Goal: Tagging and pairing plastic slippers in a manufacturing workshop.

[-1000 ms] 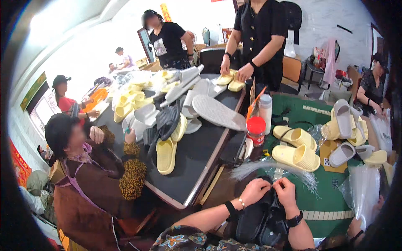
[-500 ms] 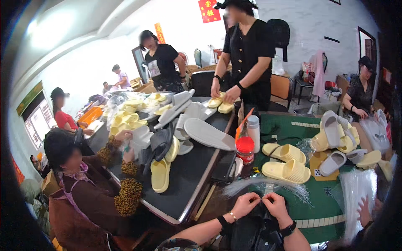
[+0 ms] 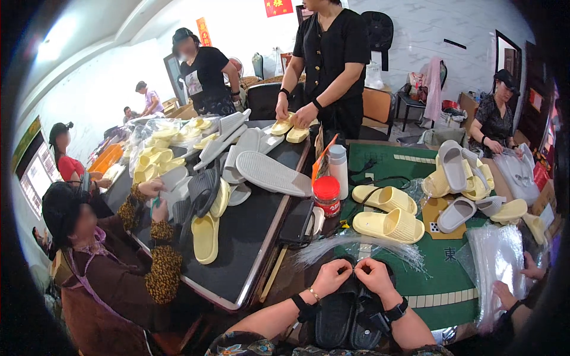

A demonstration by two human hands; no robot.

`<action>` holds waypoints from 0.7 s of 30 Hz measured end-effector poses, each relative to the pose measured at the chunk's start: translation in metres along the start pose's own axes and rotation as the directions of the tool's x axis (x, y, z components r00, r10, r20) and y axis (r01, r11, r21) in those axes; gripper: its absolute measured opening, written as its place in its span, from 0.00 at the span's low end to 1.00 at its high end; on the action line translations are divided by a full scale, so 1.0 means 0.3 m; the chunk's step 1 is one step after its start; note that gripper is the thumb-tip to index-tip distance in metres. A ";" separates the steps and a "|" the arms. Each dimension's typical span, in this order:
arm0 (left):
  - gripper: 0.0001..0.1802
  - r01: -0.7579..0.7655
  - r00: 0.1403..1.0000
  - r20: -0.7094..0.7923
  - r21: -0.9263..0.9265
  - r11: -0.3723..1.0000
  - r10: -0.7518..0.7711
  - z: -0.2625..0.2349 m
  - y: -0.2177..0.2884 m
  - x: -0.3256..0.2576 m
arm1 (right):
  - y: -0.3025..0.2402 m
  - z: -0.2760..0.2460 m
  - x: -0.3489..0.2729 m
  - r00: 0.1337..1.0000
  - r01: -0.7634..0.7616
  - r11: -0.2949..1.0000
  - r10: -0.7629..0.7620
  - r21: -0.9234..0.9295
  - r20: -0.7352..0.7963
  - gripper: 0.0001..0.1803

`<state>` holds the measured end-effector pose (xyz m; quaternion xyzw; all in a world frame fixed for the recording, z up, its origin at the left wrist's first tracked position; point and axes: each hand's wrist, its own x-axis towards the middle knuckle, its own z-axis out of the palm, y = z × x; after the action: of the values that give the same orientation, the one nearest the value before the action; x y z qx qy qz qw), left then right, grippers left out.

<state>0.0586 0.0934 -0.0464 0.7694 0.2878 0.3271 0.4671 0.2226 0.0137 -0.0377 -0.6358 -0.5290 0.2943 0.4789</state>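
Note:
My left hand (image 3: 333, 276) and my right hand (image 3: 376, 276) meet fingertip to fingertip at the front of the table. Both pinch closed; anything between them is too fine to make out. Directly beneath lies a pair of black slippers (image 3: 336, 315), side by side and partly covered by my hands and wrists. Just beyond my fingers spreads a loose bundle of thin clear plastic strands (image 3: 362, 248). Behind it, two pale yellow slippers (image 3: 389, 224) rest on the green table mat (image 3: 439, 308).
A red-lidded jar (image 3: 327, 196) and a white bottle (image 3: 338, 172) stand left of the yellow slippers. Grey and yellow slippers (image 3: 457, 184) pile up at right, near clear plastic bags (image 3: 496, 261) and another person's hands (image 3: 506, 295). Co-workers handle slippers at the black table (image 3: 237, 261).
The view has shifted, and more of the black slippers shows beneath my hands. My fingertips stay pinched together. At the right edge, the other person's hands have come further into view beside the bags.

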 end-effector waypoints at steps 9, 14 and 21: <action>0.07 -0.071 0.997 -0.007 0.064 0.995 0.071 0.000 -0.007 0.005 | -0.010 0.012 0.012 0.999 0.040 0.996 -0.040 -0.081 0.005 0.09; 0.07 -0.016 1.000 -0.021 0.066 0.998 0.017 0.008 0.021 0.014 | 0.024 0.013 0.014 0.999 -0.008 0.997 0.011 0.075 -0.046 0.08; 0.08 -0.042 0.998 -0.034 0.078 0.996 0.045 0.002 0.028 0.007 | 0.037 0.013 0.012 0.999 0.004 0.996 0.000 0.088 -0.045 0.07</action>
<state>0.0615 0.0913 -0.0385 0.7869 0.2919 0.3395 0.4245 0.2245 0.0185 -0.0489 -0.6202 -0.5052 0.3023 0.5184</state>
